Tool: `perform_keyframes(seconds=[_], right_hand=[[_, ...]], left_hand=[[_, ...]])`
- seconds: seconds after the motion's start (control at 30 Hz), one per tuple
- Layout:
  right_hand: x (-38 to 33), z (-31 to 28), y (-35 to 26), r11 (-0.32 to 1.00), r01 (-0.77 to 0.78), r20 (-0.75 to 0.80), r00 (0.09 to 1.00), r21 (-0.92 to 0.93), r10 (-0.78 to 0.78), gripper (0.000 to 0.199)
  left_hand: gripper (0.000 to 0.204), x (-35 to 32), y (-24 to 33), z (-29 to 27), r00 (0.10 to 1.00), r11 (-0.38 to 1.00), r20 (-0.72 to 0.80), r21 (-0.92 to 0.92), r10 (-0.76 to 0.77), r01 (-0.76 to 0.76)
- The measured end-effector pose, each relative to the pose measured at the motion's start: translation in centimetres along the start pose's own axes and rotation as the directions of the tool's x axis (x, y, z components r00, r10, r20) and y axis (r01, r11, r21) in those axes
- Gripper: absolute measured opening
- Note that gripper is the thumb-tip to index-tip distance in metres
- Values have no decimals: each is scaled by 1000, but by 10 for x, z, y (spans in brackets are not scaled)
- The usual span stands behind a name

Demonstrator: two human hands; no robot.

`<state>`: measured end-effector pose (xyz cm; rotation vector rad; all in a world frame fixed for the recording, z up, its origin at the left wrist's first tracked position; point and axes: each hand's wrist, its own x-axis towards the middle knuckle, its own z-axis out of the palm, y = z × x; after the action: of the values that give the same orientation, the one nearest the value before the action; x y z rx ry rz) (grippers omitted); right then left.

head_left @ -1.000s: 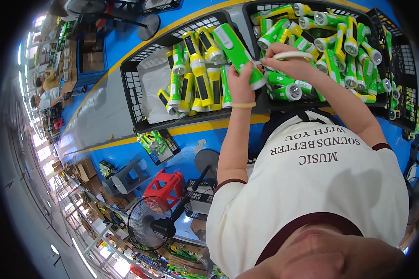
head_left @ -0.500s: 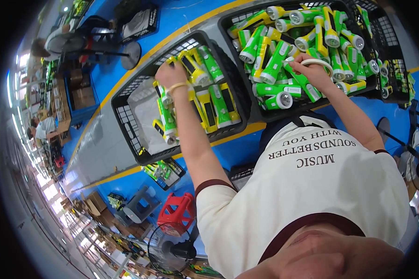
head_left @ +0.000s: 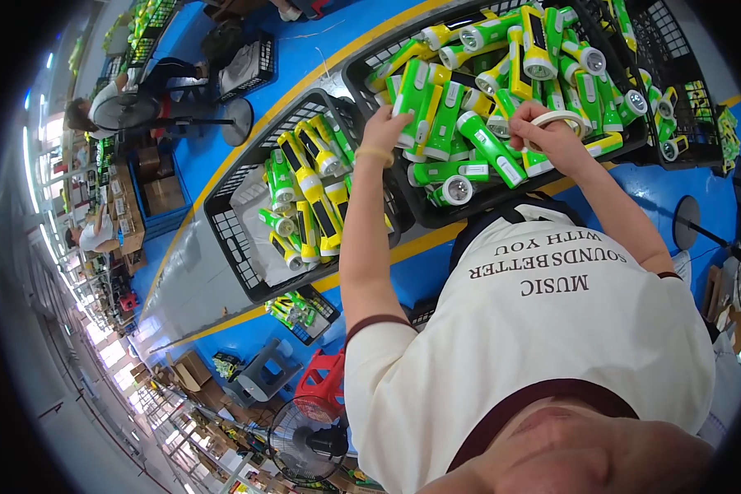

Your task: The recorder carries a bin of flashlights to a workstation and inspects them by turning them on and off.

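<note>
Where your left hand (head_left: 380, 132) meets the left edge of the right-hand black crate (head_left: 438, 216), one green-and-white flashlight (head_left: 412, 89) lies at its fingertips, tilted, its far end pointing away from you.

Left grip: thumb and fingers at the near end of that flashlight; whether they close fully round it cannot be told. One pale band (head_left: 375, 154) on the wrist.

Right grip: your right hand (head_left: 549, 136) hangs over the middle of the same crate, fingers curled to a narrow gap; whether the tips pinch anything cannot be told. One white ring (head_left: 570, 118) loops about the hand. Just beside its fingertips, toward the crate's near edge: one green flashlight (head_left: 492, 148), slanting, its white head to the far left.

Contents, right-hand crate: a heap of green and yellow flashlights, crossing in many directions; one with a round clear lens (head_left: 456, 190) by the near left corner.

Left-hand black crate (head_left: 229, 235): green flashlights and yellow ones with dark panels, grouped toward its right edge; a white liner (head_left: 251, 206) bare along its left edge.

Beyond the right edge of the right-hand crate: a further black crate (head_left: 668, 37), also with flashlights.

On the blue floor, to your left: one red stool (head_left: 319, 383), one grey stool (head_left: 267, 372), one small crate (head_left: 329, 309) of flashlights.
</note>
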<state>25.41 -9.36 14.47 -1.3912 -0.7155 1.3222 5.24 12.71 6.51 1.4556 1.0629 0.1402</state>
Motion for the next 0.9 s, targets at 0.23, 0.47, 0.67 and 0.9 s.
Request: perform_keyframes(seconds=[0.23,0.47,0.67,0.9], right_hand=[[7,28,-30,982,-4,277,960,191,-50,16],[1,36,-37,996,28,336,940,81,-53,18],[8,58,-30,976,170,279,952,-140,-125,20],[24,106,-26,953,96,356,934,-288,14,31]], left_hand=[[57,-101,49,94,920,617,-166,-697,355,-364],[46,-125,41,108,825,597,-296,-579,481,-556],[35,-138,30,99,829,524,-350,-651,436,-550],[38,-155,-6,48,924,585,-241,-719,297,-375]])
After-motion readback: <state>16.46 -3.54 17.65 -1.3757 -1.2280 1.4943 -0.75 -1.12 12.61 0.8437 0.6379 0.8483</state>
